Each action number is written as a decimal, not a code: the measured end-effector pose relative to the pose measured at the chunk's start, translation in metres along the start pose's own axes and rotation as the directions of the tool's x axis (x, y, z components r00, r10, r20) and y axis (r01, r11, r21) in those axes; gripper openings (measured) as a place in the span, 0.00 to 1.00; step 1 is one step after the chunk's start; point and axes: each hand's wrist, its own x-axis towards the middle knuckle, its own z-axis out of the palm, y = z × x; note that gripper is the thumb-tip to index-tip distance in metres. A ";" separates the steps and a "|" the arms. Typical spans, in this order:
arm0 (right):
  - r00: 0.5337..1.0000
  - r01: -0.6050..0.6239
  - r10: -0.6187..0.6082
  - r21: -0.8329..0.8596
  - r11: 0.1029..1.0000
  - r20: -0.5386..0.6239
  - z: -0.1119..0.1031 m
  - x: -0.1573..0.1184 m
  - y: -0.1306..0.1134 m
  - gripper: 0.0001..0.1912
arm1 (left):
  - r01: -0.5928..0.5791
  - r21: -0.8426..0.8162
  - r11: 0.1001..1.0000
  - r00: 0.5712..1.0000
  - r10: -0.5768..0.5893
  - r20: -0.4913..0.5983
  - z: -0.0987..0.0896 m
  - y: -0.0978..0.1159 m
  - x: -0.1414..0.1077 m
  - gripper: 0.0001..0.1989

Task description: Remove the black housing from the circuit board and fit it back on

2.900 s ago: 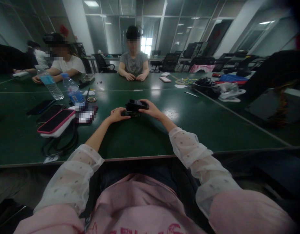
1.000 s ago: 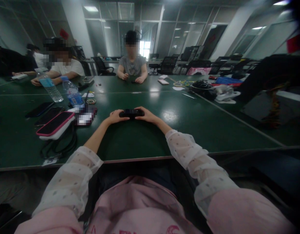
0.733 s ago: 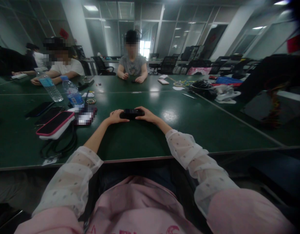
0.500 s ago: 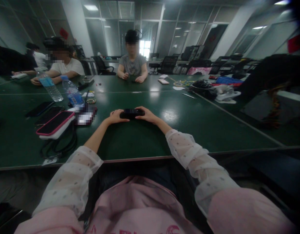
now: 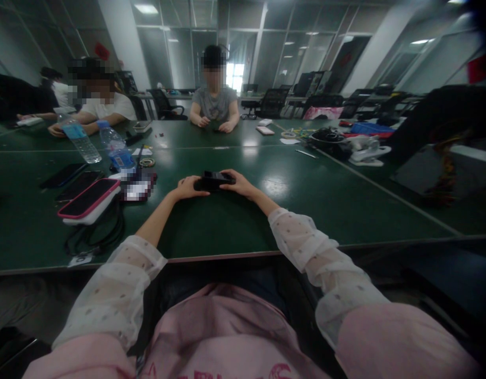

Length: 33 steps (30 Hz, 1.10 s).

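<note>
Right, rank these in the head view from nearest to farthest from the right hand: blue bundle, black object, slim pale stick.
1. Black object: held between the right hand and left hand.
2. Slim pale stick: on the green table, ahead and to the right.
3. Blue bundle: farther right and farther back.

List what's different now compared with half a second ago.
The upper part of the black object has come up: it lay flat, and now stands slightly higher. The left hand and right hand keep hold of its two ends; nothing was let go. The pink-rimmed phone and blue-capped bottle stayed put on the table.
</note>
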 end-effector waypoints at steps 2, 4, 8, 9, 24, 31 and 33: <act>1.000 -0.001 0.001 -0.001 1.000 0.004 0.000 0.000 0.000 0.30 | 0.004 -0.001 1.000 1.000 -0.004 -0.003 0.000 0.000 0.000 0.42; 1.000 0.000 0.000 0.000 1.000 0.007 0.000 -0.001 0.000 0.30 | 0.000 0.000 1.000 1.000 0.000 -0.005 0.000 0.000 0.001 0.42; 1.000 0.009 -0.009 0.008 1.000 0.000 -0.001 0.000 0.000 0.31 | 0.003 0.000 1.000 1.000 -0.003 -0.007 0.000 0.000 0.001 0.41; 1.000 0.012 -0.012 0.010 1.000 -0.002 -0.001 0.000 0.000 0.31 | 0.007 -0.001 1.000 1.000 -0.007 -0.010 0.000 0.000 0.001 0.41; 0.996 0.010 0.001 0.112 0.994 -0.094 -0.007 0.004 -0.010 0.33 | -0.032 0.015 0.999 0.999 0.032 -0.023 0.000 0.001 0.000 0.36; 0.965 -0.021 0.047 0.103 0.994 -0.257 -0.019 0.009 -0.006 0.36 | -0.058 0.023 0.998 0.998 0.058 -0.005 -0.002 0.001 0.000 0.36; 0.929 -0.047 0.075 0.086 0.995 -0.362 -0.027 0.012 0.001 0.36 | -0.054 0.025 0.998 0.999 0.054 -0.003 -0.001 0.000 0.001 0.36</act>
